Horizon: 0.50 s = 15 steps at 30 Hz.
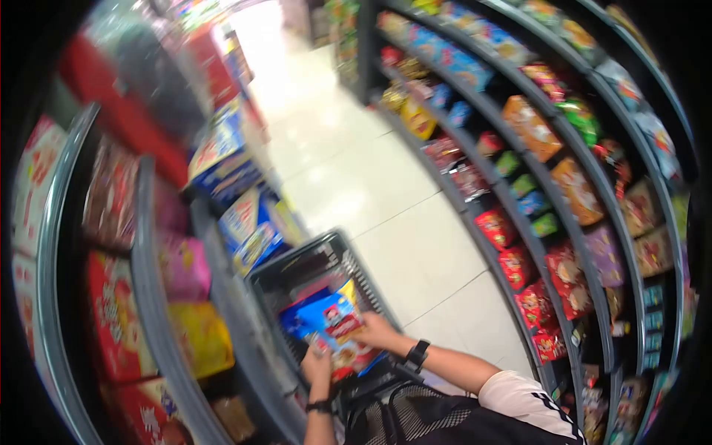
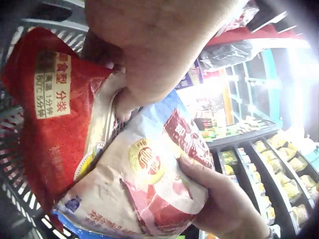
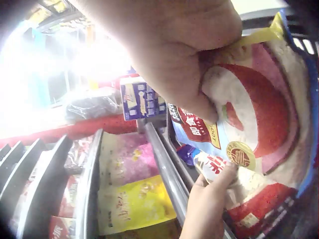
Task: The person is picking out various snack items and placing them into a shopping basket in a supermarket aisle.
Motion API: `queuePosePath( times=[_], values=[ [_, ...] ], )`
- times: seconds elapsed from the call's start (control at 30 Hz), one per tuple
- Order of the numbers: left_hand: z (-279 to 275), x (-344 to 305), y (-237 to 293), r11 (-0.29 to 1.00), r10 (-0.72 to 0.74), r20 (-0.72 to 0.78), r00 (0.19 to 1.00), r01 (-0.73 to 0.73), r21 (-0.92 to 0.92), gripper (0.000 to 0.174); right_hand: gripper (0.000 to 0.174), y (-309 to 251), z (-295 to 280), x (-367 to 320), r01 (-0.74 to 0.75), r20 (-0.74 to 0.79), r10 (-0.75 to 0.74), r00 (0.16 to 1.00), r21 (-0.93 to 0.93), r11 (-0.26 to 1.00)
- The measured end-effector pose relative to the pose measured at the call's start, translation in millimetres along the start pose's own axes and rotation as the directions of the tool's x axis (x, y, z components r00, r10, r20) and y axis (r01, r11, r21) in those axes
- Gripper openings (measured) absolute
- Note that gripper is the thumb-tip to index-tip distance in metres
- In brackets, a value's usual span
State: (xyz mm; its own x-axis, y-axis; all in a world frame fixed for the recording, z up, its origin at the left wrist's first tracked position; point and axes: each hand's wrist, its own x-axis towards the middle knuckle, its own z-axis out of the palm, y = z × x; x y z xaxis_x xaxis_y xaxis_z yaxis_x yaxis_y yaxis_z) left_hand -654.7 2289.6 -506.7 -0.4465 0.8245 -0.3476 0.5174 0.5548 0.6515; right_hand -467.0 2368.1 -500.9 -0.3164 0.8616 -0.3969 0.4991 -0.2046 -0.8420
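Observation:
A blue-and-white bag of instant oatmeal (image 1: 326, 310), printed with a red bowl, is held over the dark shopping basket (image 1: 293, 256). My right hand (image 1: 377, 331) grips its side, thumb on the printed front in the left wrist view. Beside it is a red bag (image 2: 45, 144) with a pale label. My left hand (image 1: 317, 363) pinches this bag's whitish end, clearest in the right wrist view, where thumb and fingertips close on it. The two bags overlap. Part of the left hand's fingers is hidden behind the red bag in the left wrist view.
More blue packaging (image 1: 295, 317) lies in the basket. Shelves with yellow bags (image 1: 200, 337) and red boxes (image 1: 115, 319) stand close on the left. Blue boxes (image 1: 252, 222) are stacked beyond the basket. A tiled aisle (image 1: 400, 222) separates these from packed snack shelves (image 1: 519, 185) on the right.

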Motion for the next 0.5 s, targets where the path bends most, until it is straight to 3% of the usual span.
queuePosePath(
  times=[0.07,0.1,0.2,0.3,0.33,0.4,0.5],
  values=[
    [-12.3,-0.8,31.8,0.999,0.006,0.062,0.998,-0.003,-0.048,0.034,0.033,3.5,-20.4,-9.8,0.009,0.016,-0.011,1.0,0.132,0.991],
    [-13.4,-1.3,33.7,0.995,0.062,0.039,0.997,-0.059,-0.082,0.033,0.034,-18.5,-40.9,-26.3,-0.095,0.067,0.082,0.994,0.231,0.968],
    [-9.6,-1.5,48.3,0.979,0.168,0.013,0.986,-0.165,-0.124,0.031,0.041,-30.1,-83.2,-62.4,-0.095,0.014,0.098,0.995,0.411,0.907],
    [-12.5,-13.6,72.3,0.966,0.22,0.023,0.975,-0.214,-0.146,0.031,0.041,-19.4,-120.2,-100.0,-0.055,-0.082,0.104,0.991,0.465,0.884],
    [-4.3,-7.3,58.7,0.952,0.271,0.013,0.962,-0.266,-0.149,0.028,0.041,-14.9,-133.2,-114.5,-0.057,-0.084,0.115,0.99,0.513,0.857],
    [-15.0,-36.4,98.0,0.984,0.177,0.063,0.982,-0.175,-0.036,0.029,0.042,1.6,-154.6,-142.8,-0.006,-0.154,0.096,0.983,0.504,0.864],
    [-22.4,-66.9,128.9,0.975,0.22,0.061,0.974,-0.222,0.024,0.03,0.045,20.6,-191.1,-191.8,-0.008,-0.249,0.126,0.96,0.428,0.904]
  ],
)
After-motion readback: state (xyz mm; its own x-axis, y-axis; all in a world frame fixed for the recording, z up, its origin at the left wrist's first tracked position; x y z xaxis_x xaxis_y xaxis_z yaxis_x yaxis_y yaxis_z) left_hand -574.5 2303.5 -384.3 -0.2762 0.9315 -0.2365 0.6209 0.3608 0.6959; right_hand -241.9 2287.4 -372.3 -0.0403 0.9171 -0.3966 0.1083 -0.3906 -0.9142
